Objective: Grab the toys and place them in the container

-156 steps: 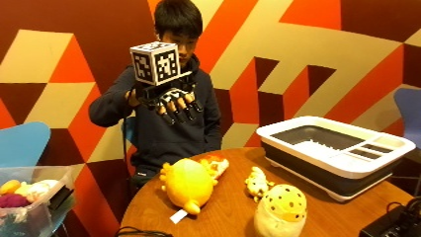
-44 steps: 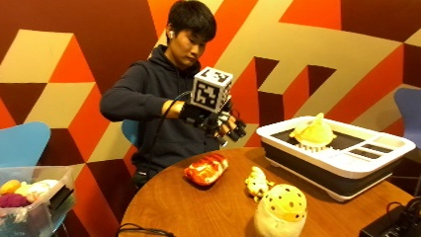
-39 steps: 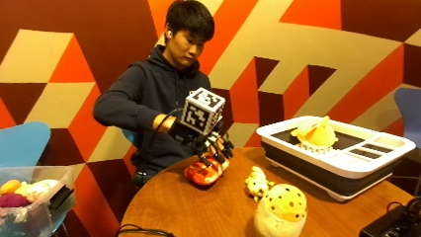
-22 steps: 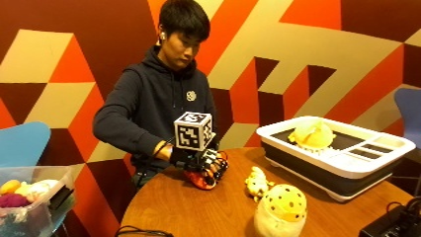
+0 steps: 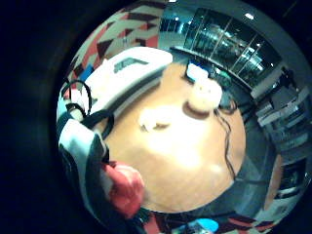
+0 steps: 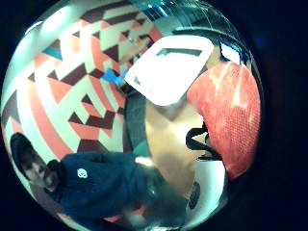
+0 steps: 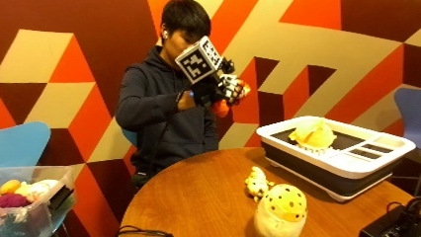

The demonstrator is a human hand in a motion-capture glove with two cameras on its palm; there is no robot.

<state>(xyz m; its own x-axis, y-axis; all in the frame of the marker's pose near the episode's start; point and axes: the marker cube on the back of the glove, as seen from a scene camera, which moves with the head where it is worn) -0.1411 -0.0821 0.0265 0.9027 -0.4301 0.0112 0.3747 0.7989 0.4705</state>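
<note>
Hand: the gloved right hand [image 7: 220,91] is up high, fingers curled round a red toy [image 7: 222,107].
Toy: it pokes out below the fingers.
Container [image 7: 342,160]: a yellow toy [image 7: 313,134] sits inside.

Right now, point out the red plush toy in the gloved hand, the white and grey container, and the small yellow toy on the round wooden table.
red plush toy [image 7: 222,107]: outside view, its lower end below the fingers.
white and grey container [image 7: 368,164]: outside view, front rim.
small yellow toy [image 7: 255,183]: outside view, its body.

Outside view across table [image 7: 197,197] facing person, palm views overlooking same table
</note>
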